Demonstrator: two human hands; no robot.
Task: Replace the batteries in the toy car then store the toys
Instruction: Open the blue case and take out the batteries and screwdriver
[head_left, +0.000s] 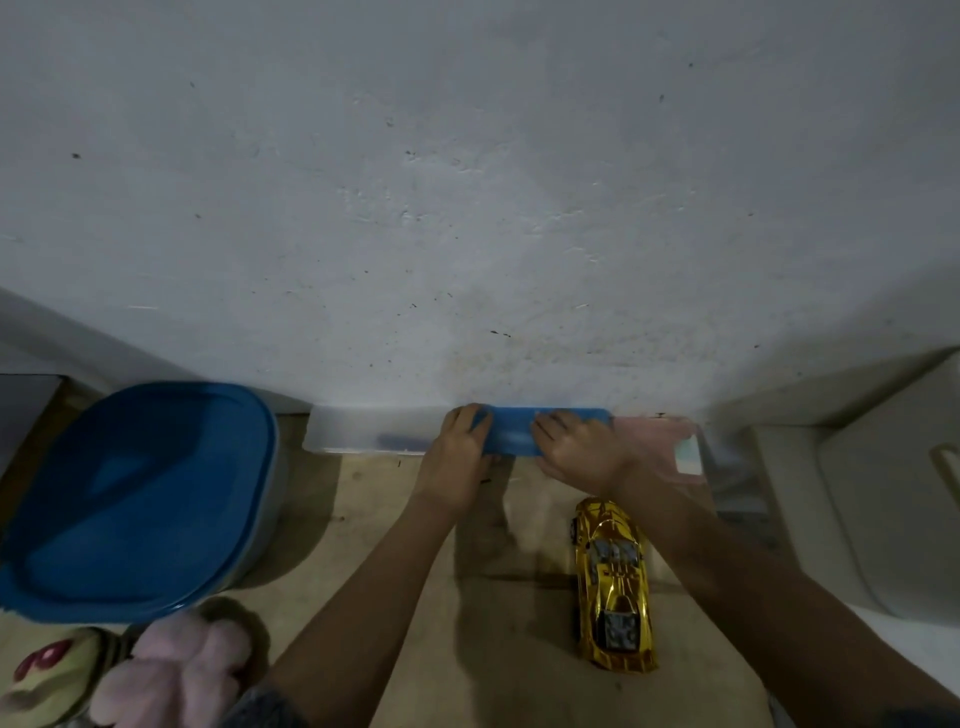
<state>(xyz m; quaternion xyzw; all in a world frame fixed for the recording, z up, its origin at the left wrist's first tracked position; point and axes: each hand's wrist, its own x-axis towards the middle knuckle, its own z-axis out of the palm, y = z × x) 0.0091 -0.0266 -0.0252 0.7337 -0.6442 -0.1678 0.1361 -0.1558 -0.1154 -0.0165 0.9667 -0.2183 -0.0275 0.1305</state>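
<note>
A shiny gold toy car lies on the tan table surface, nose toward the wall, just below my right forearm. Against the wall stands a long clear plastic box with a blue lid lying partly over its right portion. My left hand grips the lid's left end, fingers curled over its edge. My right hand rests on the lid's right part, fingers bent over the far edge. A dark item shows dimly inside the box.
A large tub with a blue lid sits at the left. Plush toys, one pink and one yellowish, lie at the bottom left. A pink packet lies right of the box. A white appliance fills the right side.
</note>
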